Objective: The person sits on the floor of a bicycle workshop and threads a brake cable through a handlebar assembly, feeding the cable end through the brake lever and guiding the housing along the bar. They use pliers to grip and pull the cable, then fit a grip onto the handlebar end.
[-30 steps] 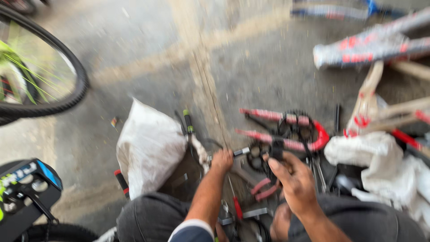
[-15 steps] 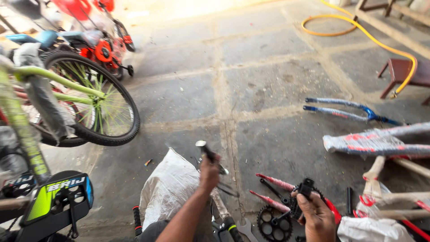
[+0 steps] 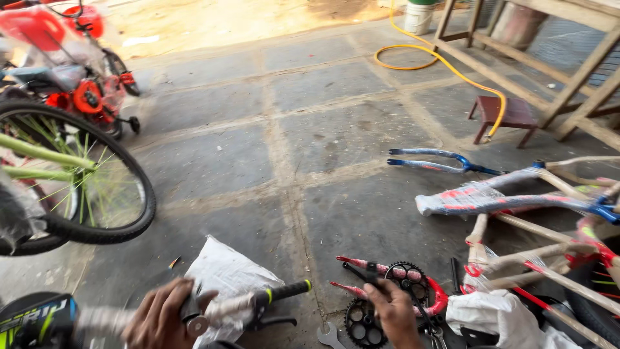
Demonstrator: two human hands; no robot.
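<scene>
My left hand grips a bicycle handlebar wrapped in clear plastic, with a black and green grip and a brake lever, near the bottom edge. My right hand rests on a black chainring with crank of a red wrapped bicycle frame lying on the stone floor. A second black sprocket and a flat spanner lie just left of that hand.
A white plastic bag lies between my hands. A green-spoked bicycle wheel stands left, red children's bikes behind it. Wrapped frames, a blue fork, a small brown stool, a yellow hose and a wooden structure sit right.
The view has tilted up, showing more floor. My left hand moved left and down, now on the handlebar grip end. My right hand stays at the chainring.
</scene>
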